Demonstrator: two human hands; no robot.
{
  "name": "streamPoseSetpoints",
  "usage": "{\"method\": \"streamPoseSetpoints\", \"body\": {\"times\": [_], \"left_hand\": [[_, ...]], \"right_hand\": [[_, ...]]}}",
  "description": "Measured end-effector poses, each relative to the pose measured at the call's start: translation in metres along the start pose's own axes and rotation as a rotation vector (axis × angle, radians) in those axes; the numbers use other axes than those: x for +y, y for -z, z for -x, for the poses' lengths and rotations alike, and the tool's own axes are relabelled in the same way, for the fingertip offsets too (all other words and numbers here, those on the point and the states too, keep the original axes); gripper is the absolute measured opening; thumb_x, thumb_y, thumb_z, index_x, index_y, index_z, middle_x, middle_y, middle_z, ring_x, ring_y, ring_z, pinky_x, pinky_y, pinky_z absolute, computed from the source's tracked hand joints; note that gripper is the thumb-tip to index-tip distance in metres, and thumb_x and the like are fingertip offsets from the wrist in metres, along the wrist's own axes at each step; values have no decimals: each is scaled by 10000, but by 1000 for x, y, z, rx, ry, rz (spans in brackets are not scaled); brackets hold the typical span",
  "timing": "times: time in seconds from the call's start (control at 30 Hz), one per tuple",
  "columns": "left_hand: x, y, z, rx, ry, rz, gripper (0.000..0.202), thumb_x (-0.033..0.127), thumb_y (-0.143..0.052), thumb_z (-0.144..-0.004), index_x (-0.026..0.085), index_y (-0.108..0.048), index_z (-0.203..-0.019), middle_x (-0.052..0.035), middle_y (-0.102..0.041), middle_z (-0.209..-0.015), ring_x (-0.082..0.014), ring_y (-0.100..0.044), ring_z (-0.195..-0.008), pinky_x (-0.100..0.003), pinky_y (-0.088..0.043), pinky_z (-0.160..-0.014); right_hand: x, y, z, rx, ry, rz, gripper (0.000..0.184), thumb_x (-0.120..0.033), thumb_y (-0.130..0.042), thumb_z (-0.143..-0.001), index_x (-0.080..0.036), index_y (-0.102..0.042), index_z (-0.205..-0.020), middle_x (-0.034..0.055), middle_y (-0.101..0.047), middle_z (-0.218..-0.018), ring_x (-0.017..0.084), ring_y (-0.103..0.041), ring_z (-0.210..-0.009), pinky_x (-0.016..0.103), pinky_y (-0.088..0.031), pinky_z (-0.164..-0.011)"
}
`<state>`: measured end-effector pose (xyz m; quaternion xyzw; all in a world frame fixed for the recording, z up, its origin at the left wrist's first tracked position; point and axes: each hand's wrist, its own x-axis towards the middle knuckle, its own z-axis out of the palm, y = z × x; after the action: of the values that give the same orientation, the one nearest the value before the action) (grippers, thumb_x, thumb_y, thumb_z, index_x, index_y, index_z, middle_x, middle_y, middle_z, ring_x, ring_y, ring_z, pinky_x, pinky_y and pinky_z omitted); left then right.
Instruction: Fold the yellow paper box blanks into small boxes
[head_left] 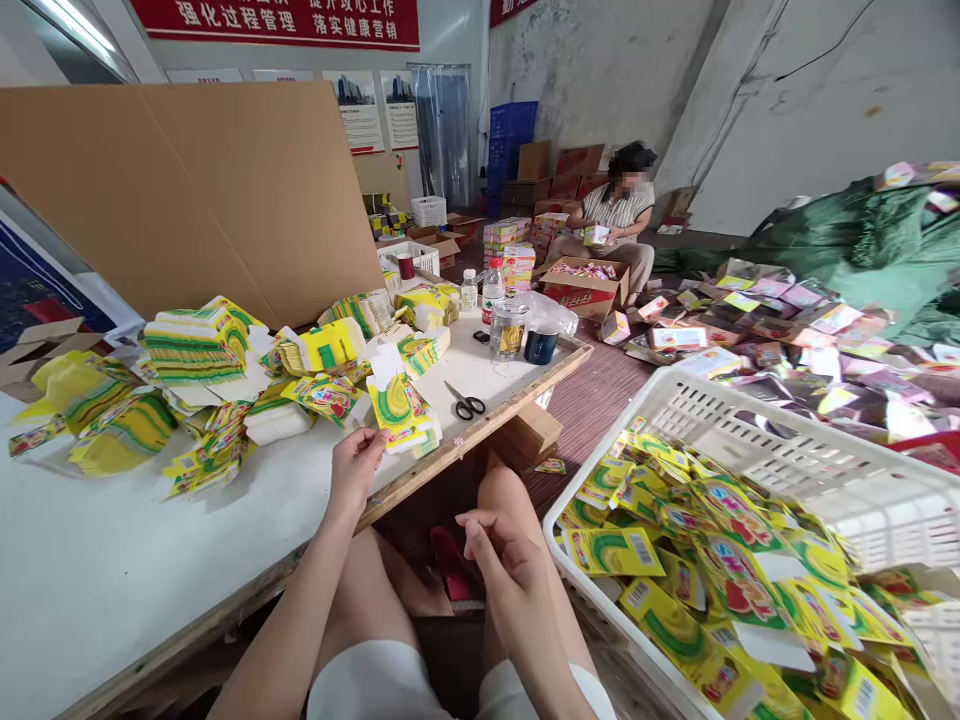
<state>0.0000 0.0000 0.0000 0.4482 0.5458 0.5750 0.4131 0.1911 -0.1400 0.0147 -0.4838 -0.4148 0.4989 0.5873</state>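
Observation:
My left hand (357, 474) is at the wooden edge of the white table. Its thumb and fingers pinch the lower left corner of a flat yellow-and-green carton (399, 408), the top one of a small pile. Above my lap is my right hand (511, 560), its fingers loosely curled and apart from the thumb, with nothing visible in it. Black-handled scissors (469, 406) lie just right of the pile. Several stacks of flat yellow cartons (196, 345) spread over the table to the left. At my right, a white plastic crate (780, 425) holds many folded yellow cartons (615, 551).
A red-capped bottle (493, 292), a glass jar (509, 330) and a dark mug (541, 345) stand at the table's far corner. A large cardboard sheet (187, 190) leans behind the table. Another person (619, 220) sits by an open box (583, 290); pink-purple cartons (810, 350) are heaped nearby.

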Motion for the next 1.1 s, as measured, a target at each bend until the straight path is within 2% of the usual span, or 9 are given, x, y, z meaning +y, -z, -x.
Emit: {"method": "streamPoseSetpoints", "body": {"times": [0.2,0.33,0.43,0.53,0.6,0.73,0.83,0.9,1.1], "left_hand": [[13,-10,2,59,-49,80,333,421,-783,-722,155,-593,-657,92,-446,-517,-56,-353,-444,-199,-275,-431],[31,-11,45,31,-105,77,275,413,-779,-722,173,-645,-706,49,-549,-579,-102,-481,-558,-207,-384,-529],[34,-11,92,-147,-86,17,207,335,-789,-744,172,-681,-677,-1,-634,-651,-152,-561,-639,-238,-454,-606],[27,-11,124,-438,-34,-14,151,307,-778,-781,188,-708,-721,-21,-673,-730,-179,-599,-698,-256,-489,-663],[21,-10,133,-524,34,64,156,354,-753,-819,201,-741,-852,-56,-728,-876,-216,-650,-814,-292,-518,-759],[11,-11,136,-615,249,375,429,514,-706,-838,249,-709,-1175,-114,-729,-1178,-297,-671,-1064,-406,-512,-937],[8,-17,139,-757,352,528,586,598,-718,-784,252,-680,-1255,-143,-674,-1310,-347,-615,-1204,-464,-476,-1011],[7,-22,142,-767,378,564,622,607,-737,-756,238,-683,-1254,-155,-663,-1329,-363,-596,-1237,-478,-470,-1024],[1,-30,142,-577,391,447,468,529,-690,-843,185,-708,-1159,-162,-754,-1137,-328,-699,-1055,-440,-552,-895]], "right_hand": [[8,3,-5,8,10,0,392,-564,-652,-856,-179,-727,-871,-7,-574,-618,150,-525,-588,235,-427,-526],[5,5,-5,142,23,-63,384,-552,-697,-827,-194,-712,-965,31,-681,-762,171,-610,-674,245,-494,-569],[1,7,-8,151,33,-201,394,-499,-747,-811,-219,-653,-1072,76,-744,-994,206,-684,-857,289,-559,-714],[1,12,-7,98,-4,-319,326,-445,-792,-790,-237,-618,-970,40,-754,-871,190,-698,-755,289,-565,-680],[5,16,-2,73,-52,-334,335,-449,-818,-763,-232,-614,-916,22,-742,-778,178,-680,-666,281,-555,-628],[17,23,13,-22,-203,-340,368,-491,-831,-735,-209,-661,-900,21,-725,-705,174,-660,-610,293,-545,-614],[21,27,21,-73,-275,-368,368,-515,-821,-736,-206,-680,-878,37,-732,-741,195,-682,-661,312,-546,-645],[19,29,22,-69,-269,-366,363,-512,-827,-727,-206,-692,-869,49,-742,-801,210,-695,-728,320,-548,-681],[15,28,20,-83,-161,-247,394,-505,-856,-689,-185,-719,-874,73,-745,-868,228,-684,-810,336,-548,-754]]}}
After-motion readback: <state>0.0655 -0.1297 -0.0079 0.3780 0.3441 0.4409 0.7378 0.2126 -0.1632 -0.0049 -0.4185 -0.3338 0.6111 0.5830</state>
